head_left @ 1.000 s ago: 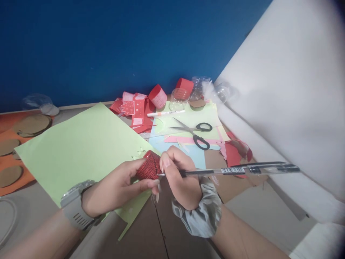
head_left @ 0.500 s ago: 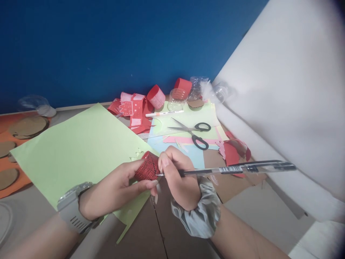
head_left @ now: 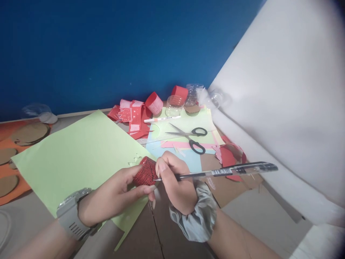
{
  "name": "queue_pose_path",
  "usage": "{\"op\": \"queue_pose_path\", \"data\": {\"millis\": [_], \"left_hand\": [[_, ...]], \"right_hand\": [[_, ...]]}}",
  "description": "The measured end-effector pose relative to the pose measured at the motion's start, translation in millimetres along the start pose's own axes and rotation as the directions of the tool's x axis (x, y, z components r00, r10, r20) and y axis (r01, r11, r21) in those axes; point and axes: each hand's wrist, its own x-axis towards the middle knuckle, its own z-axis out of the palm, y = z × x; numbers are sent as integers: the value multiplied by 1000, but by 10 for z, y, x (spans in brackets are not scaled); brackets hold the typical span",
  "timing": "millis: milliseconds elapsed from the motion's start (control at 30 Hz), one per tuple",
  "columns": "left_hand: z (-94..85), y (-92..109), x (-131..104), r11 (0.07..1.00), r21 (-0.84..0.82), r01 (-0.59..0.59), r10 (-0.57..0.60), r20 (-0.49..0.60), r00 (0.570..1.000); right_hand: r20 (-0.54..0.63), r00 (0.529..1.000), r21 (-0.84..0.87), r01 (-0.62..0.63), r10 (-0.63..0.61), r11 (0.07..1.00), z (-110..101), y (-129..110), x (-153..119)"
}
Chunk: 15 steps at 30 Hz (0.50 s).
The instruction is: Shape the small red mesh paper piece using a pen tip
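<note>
A small red roll covered in dark crossing lines is held between the thumb and fingers of my left hand. My right hand pinches a clear-barrelled pen, whose tip touches or nearly touches the right side of the roll. The pen's back end points right. Beneath and beyond my left hand lies a large light-green sheet. My left wrist carries a grey watch, my right wrist a grey-green scrunchie.
Open scissors lie on stacked coloured paper, near a white marker. Red paper pieces, rings and clear cups stand by the blue wall. Cardboard discs rest on orange paper at left. A white wall bounds the right.
The view has shifted slightly, so the items at the back appear lower. The pen tip has moved slightly on the roll. Both hands keep their holds.
</note>
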Motion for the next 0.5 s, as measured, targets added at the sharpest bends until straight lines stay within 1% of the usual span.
{"op": "queue_pose_path", "data": {"millis": [167, 367, 500], "left_hand": [[6, 13, -12, 1000, 9, 15, -15, -12, 1000], [14, -25, -15, 1000, 0, 0, 0, -38, 999], [7, -14, 2, 1000, 2, -4, 4, -31, 999]], "right_hand": [[10, 1000, 14, -2, 2, 1000, 5, -20, -2], [-9, 1000, 36, 5, -5, 999, 9, -27, -22], [-4, 1000, 40, 8, -8, 999, 6, -31, -34]]}}
